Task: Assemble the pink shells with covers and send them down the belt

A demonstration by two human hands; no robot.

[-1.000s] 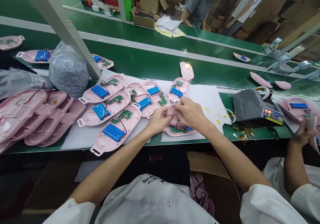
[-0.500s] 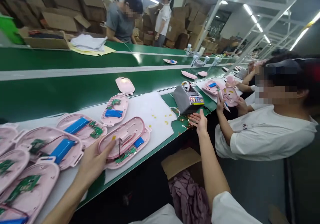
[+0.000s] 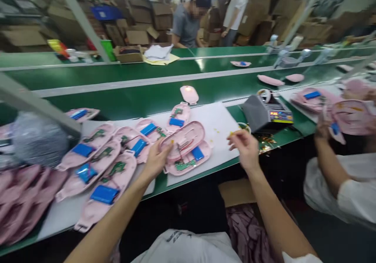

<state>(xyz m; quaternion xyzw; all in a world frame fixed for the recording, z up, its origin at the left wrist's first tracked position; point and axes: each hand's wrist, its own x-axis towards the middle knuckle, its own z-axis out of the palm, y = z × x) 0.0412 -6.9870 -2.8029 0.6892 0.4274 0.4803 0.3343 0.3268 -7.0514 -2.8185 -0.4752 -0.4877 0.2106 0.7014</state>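
Note:
My left hand (image 3: 155, 160) rests on the left end of a pink oval shell (image 3: 185, 137) that lies on top of another pink shell half (image 3: 188, 161) with a blue battery and green circuit board. My right hand (image 3: 246, 147) hovers apart to the right, fingers pinched on a small yellow piece of tape (image 3: 232, 134) near the grey tape dispenser (image 3: 266, 113). Several more open pink shells (image 3: 102, 165) with batteries lie on the white mat (image 3: 219, 132) to the left.
A green conveyor belt (image 3: 141, 94) runs behind the mat with a few pink shells on it. A co-worker's hands (image 3: 323, 128) hold a pink shell at the right. A grey bag (image 3: 38, 137) and stacked pink lids (image 3: 17, 200) sit at the left. Cardboard boxes and people stand beyond.
The view swung back to the left. My right hand pulled back from beside the dispenser and now pinches a small yellow piece. My left hand stays on the pink shell.

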